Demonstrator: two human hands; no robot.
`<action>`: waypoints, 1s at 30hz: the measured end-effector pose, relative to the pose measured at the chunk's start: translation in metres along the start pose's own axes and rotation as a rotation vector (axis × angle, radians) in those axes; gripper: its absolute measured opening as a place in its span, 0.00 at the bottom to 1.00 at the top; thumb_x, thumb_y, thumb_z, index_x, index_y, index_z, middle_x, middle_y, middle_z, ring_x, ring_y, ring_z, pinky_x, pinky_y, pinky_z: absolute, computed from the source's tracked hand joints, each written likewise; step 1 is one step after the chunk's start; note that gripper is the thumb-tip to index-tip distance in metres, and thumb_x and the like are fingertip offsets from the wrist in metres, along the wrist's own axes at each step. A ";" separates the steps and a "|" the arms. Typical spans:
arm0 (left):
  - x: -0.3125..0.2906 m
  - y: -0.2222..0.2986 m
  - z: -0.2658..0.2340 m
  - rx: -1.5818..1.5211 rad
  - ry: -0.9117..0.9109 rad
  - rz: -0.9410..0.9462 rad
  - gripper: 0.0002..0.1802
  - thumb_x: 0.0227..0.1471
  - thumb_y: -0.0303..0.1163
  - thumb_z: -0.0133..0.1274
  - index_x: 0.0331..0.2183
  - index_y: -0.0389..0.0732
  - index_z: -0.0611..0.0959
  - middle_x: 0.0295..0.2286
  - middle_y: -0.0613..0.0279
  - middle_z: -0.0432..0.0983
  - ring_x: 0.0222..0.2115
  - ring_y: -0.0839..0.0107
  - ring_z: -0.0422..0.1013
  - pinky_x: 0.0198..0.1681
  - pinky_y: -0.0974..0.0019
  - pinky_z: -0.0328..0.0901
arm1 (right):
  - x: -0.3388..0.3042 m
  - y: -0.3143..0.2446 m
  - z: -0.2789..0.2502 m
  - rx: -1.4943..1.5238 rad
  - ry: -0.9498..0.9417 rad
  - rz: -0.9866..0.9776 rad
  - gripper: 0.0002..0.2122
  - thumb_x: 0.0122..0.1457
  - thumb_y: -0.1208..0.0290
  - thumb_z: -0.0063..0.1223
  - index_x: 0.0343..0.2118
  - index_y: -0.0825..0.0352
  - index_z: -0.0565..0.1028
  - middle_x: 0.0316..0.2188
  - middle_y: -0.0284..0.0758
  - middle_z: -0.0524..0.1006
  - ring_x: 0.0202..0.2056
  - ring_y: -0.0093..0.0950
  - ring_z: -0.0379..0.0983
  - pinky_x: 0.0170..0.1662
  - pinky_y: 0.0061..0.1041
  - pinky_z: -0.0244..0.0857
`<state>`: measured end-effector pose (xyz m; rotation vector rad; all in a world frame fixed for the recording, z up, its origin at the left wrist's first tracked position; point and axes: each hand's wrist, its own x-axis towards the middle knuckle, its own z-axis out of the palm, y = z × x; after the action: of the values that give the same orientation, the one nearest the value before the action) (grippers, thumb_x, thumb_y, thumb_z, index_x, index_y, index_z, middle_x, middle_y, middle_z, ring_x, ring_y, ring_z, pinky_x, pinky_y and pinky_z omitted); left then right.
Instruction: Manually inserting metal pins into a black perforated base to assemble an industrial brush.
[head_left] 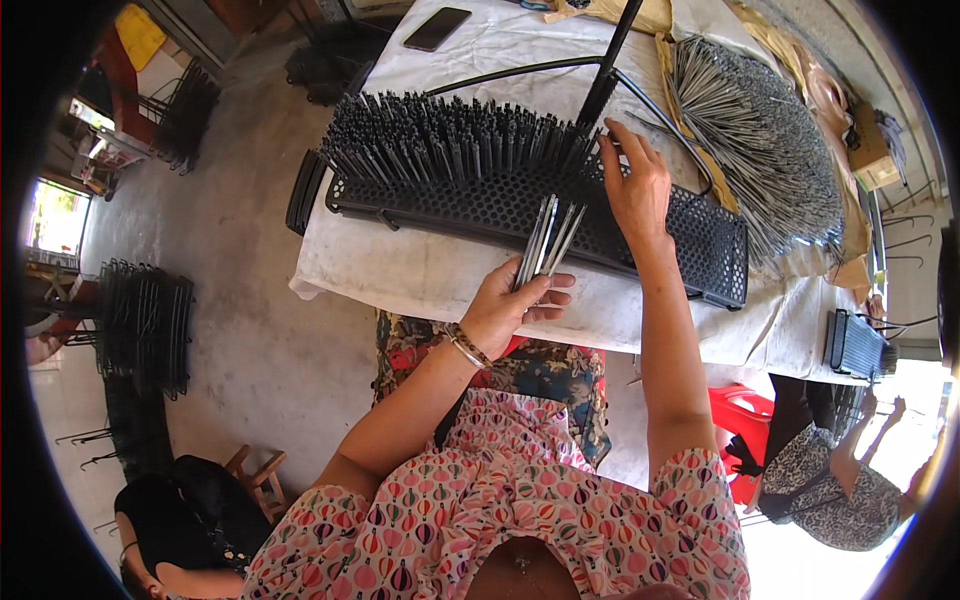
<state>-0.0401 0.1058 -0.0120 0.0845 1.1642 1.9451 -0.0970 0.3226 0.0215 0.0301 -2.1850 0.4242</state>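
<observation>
In my left hand point(508, 308) is a small bundle of thin metal rods point(540, 240), their ends pointing up and away. The hand is closed round them, just in front of the table's near edge. My right hand point(640, 190) reaches over a long black perforated rack point(480, 205), its thumb and fingers apart beside the last upright rods. Nothing shows clearly between those fingertips. Dense rows of dark upright rods point(430, 140) stand in the holes of the rack's left and middle part. Toward the right end the holes are bare.
A large heap of loose rods point(760, 140) lies on brown paper at the right. Behind the rack rises a black metal frame point(610, 60). A phone point(437, 29) rests on the white-covered table point(340, 255). Other people sit at lower left and right; a red chair point(738, 420) is nearby.
</observation>
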 end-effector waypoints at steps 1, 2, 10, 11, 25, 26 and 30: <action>0.000 -0.001 -0.001 0.011 0.005 0.008 0.14 0.58 0.30 0.44 0.46 0.38 0.69 0.42 0.53 0.73 0.37 0.72 0.72 0.40 0.67 0.69 | 0.001 -0.006 -0.004 0.035 0.035 0.042 0.12 0.52 0.76 0.55 0.40 0.65 0.74 0.26 0.38 0.77 0.26 0.36 0.72 0.31 0.30 0.65; -0.002 -0.001 -0.003 0.009 0.012 0.010 0.14 0.58 0.30 0.44 0.46 0.38 0.69 0.42 0.53 0.73 0.37 0.72 0.72 0.40 0.67 0.69 | 0.002 -0.014 -0.009 0.072 0.068 0.083 0.11 0.52 0.76 0.54 0.41 0.66 0.74 0.27 0.39 0.76 0.26 0.36 0.73 0.31 0.30 0.65; -0.013 0.009 0.001 -0.021 -0.047 0.045 0.15 0.59 0.29 0.41 0.48 0.38 0.68 0.42 0.52 0.72 0.37 0.73 0.72 0.41 0.69 0.69 | -0.027 -0.049 -0.052 0.612 -0.415 0.785 0.16 0.56 0.61 0.54 0.36 0.72 0.77 0.21 0.30 0.76 0.22 0.17 0.68 0.24 0.16 0.62; -0.015 0.011 0.001 -0.020 -0.051 0.043 0.15 0.59 0.29 0.41 0.48 0.38 0.68 0.42 0.52 0.72 0.37 0.73 0.72 0.41 0.69 0.69 | -0.029 -0.049 -0.052 0.731 -0.502 0.841 0.16 0.57 0.61 0.53 0.37 0.72 0.77 0.24 0.30 0.76 0.22 0.16 0.68 0.24 0.16 0.61; -0.020 0.011 0.004 0.025 -0.139 0.027 0.14 0.59 0.29 0.42 0.47 0.39 0.68 0.40 0.53 0.73 0.35 0.73 0.72 0.38 0.70 0.69 | -0.038 -0.044 -0.053 1.008 -0.598 1.002 0.10 0.54 0.67 0.56 0.34 0.70 0.78 0.24 0.28 0.76 0.23 0.14 0.66 0.24 0.14 0.58; -0.020 0.010 0.003 0.025 -0.140 0.029 0.14 0.59 0.29 0.42 0.47 0.39 0.68 0.40 0.53 0.73 0.35 0.73 0.72 0.38 0.70 0.69 | -0.038 -0.043 -0.052 1.008 -0.598 1.000 0.10 0.54 0.67 0.56 0.34 0.70 0.78 0.24 0.28 0.76 0.23 0.14 0.66 0.24 0.14 0.58; -0.019 0.007 0.000 0.109 -0.140 0.058 0.14 0.59 0.30 0.43 0.47 0.38 0.69 0.36 0.58 0.74 0.30 0.79 0.71 0.35 0.73 0.69 | -0.039 -0.044 -0.051 0.993 -0.595 1.021 0.09 0.52 0.68 0.58 0.33 0.68 0.78 0.23 0.27 0.76 0.24 0.14 0.67 0.25 0.13 0.58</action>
<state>-0.0319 0.0919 -0.0004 0.3109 1.1846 1.8929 -0.0262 0.2926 0.0321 -0.4827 -2.1381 2.2632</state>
